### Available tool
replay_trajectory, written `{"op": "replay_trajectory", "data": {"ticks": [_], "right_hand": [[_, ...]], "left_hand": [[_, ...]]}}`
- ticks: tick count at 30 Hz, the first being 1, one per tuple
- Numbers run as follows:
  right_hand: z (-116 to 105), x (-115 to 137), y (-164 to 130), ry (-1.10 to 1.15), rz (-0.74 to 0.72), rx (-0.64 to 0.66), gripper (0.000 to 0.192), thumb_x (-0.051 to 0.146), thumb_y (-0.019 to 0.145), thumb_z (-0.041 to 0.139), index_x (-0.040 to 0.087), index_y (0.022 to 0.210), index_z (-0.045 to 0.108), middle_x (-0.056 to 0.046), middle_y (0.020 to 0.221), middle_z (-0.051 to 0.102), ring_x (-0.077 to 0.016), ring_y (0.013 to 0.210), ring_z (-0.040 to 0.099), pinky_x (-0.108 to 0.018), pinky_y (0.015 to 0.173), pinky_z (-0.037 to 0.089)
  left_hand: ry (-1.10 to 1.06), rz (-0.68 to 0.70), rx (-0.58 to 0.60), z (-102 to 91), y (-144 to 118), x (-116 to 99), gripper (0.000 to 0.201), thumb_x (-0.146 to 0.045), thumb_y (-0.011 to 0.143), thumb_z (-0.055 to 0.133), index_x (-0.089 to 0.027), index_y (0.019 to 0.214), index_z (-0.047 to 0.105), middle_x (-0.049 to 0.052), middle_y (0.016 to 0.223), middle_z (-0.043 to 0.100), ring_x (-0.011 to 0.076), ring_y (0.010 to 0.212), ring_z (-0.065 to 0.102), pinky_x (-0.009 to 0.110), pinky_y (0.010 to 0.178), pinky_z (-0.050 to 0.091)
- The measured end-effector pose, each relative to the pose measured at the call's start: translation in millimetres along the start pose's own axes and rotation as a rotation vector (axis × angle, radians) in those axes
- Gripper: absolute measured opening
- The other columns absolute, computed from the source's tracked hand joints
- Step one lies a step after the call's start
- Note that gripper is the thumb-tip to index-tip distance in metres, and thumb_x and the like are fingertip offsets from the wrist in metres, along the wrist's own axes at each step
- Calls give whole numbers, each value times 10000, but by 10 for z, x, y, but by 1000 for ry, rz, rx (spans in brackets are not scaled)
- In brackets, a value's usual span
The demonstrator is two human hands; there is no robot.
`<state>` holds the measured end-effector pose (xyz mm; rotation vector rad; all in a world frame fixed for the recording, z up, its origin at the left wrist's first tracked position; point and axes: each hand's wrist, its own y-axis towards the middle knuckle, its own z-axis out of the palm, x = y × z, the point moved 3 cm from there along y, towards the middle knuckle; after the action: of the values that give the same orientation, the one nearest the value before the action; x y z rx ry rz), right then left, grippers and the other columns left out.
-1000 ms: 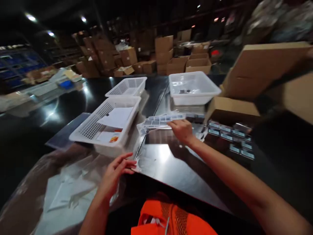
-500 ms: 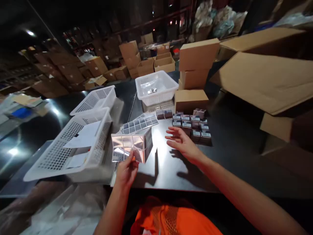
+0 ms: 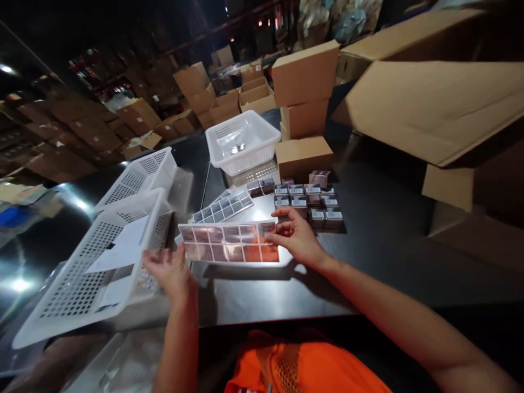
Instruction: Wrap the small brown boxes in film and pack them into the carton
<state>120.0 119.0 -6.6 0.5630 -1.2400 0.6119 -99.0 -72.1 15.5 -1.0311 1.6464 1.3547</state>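
A shiny silver sticker sheet, divided by white lines into a grid of squares, is held up over the table, facing me. My right hand pinches its right end between thumb and fingers. By the sheet's left end is my left hand, fingers apart and slightly blurred; whether the thumb brushes the edge I cannot tell. More silver sticker sheets lie just behind the held one. Small dark boxes with white barcode labels stand in rows beyond my right hand.
Two white perforated baskets stand at left, the nearer containing papers. Another white basket at the back holds a clear bag with small metallic items. Brown cartons are stacked beside it. A large open carton fills the right of the metal table.
The sticker sheet has been spread out wide. My right hand has moved onto its right end, while my left hand has let go and shifted left. The view has turned slightly right.
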Motion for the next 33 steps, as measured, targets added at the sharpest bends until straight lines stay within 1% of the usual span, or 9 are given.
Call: {"op": "replay_trajectory", "data": {"ticks": [1, 3, 6, 8, 13, 19, 23, 29, 33], "right_hand": [[-17, 8, -21, -34, -10, -28, 488, 286, 648, 832, 251, 1034, 536, 90, 638, 622, -143, 615, 646, -292, 634, 530], [-33, 31, -65, -113, -31, -63, 444, 269, 653, 825, 250, 1010, 561, 94, 618, 609, -138, 597, 636, -278, 618, 511], [-29, 62, -124, -178, -56, -75, 398, 264, 679, 806, 253, 1017, 596, 94, 616, 608, -129, 575, 625, -269, 604, 504], [-30, 77, -147, -205, -82, -71, 356, 252, 708, 781, 253, 1024, 618, 79, 642, 642, -131, 583, 637, -271, 612, 519], [-63, 78, -146, -335, -125, -55, 232, 208, 739, 763, 248, 955, 688, 38, 734, 730, -159, 686, 703, -287, 685, 563], [-60, 55, -131, -482, -219, 11, 44, 261, 834, 746, 217, 829, 746, -13, 800, 753, -163, 720, 696, -273, 664, 554], [-33, 58, -150, -615, -363, 34, 108, 234, 889, 699, 215, 808, 767, -36, 826, 740, -170, 769, 694, -289, 723, 551], [-46, 25, -188, -623, -330, -36, 299, 198, 881, 713, 219, 1179, 724, -45, 953, 758, -173, 846, 720, -287, 786, 584], [-7, -7, -253, -678, -365, -8, 153, 172, 903, 688, 208, 1044, 737, -32, 950, 786, -154, 836, 737, -252, 787, 582]], "left_hand": [[7, 112, -80, 36, 0, -108, 847, -317, 791, 732, -243, 1477, 240, 128, 1596, 280, 250, 1468, 351, 477, 1214, 313], [19, 368, -106, 189, -80, -361, 722, -313, 816, 720, -195, 1435, 368, 135, 1538, 402, 237, 1431, 405, 440, 1221, 291], [148, 682, 326, 650, -331, -662, 286, -322, 941, 568, -187, 1183, 636, 99, 1179, 695, 217, 1146, 633, 391, 1047, 456], [247, 799, 538, 937, -504, -722, 282, -324, 996, 462, -182, 1009, 705, 79, 939, 740, 192, 915, 673, 330, 865, 490], [367, 666, 552, 1222, -626, -515, 478, -407, 1023, 361, -179, 780, 703, 40, 649, 680, 147, 605, 603, 271, 608, 370], [305, 699, 572, 1156, -624, -356, 434, -386, 1010, 410, -184, 782, 719, 38, 642, 690, 144, 578, 601, 268, 603, 369], [325, 703, 604, 1119, -603, -332, 426, -385, 1007, 427, -193, 779, 731, 44, 671, 714, 144, 595, 612, 267, 615, 377], [335, 776, 668, 1077, -615, -367, 422, -359, 1023, 421, -180, 784, 720, 25, 602, 681, 127, 543, 598, 264, 564, 330], [411, 837, 609, 1057, -611, -388, 512, -358, 1012, 435, -185, 546, 559, -2, 459, 525, 112, 435, 455, 289, 518, 245]]}}
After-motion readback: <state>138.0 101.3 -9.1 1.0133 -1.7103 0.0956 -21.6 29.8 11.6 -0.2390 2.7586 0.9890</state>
